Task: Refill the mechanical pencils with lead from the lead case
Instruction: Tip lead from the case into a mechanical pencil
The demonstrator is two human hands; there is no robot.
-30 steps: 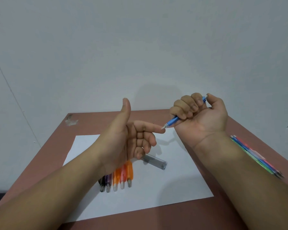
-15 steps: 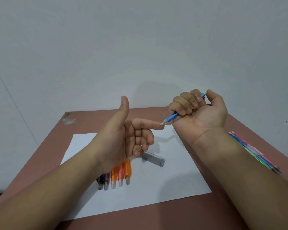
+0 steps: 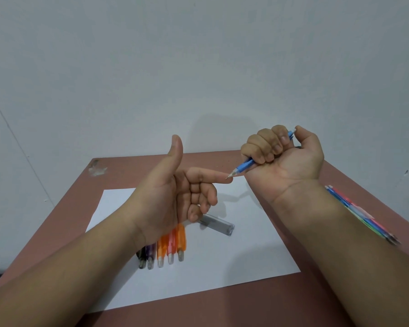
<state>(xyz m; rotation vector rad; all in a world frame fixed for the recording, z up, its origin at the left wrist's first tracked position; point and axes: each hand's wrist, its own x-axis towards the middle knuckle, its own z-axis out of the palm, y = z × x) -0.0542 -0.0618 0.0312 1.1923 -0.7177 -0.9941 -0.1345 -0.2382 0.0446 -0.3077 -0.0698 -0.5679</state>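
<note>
Right hand (image 3: 291,156) held blue mechanical pencil (image 3: 244,166) in fist, fingers curled round barrel, thumb on top end. Tip now touched left index finger; a second ago small gap separated them. Left hand (image 3: 175,192) raised, thumb up, index finger extended, other fingers loosely curled, holding nothing. Lead case (image 3: 216,224) lay on white paper (image 3: 246,256) on surface (image 3: 132,166), just right of five pencils (image 3: 165,250). More pencils (image 3: 361,213) at right edge. Both hands sat slightly higher than before.

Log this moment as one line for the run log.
right hand: grips blue pencil | tip: on left hand index finger | lead case: on paper | stage: checking lead
</note>
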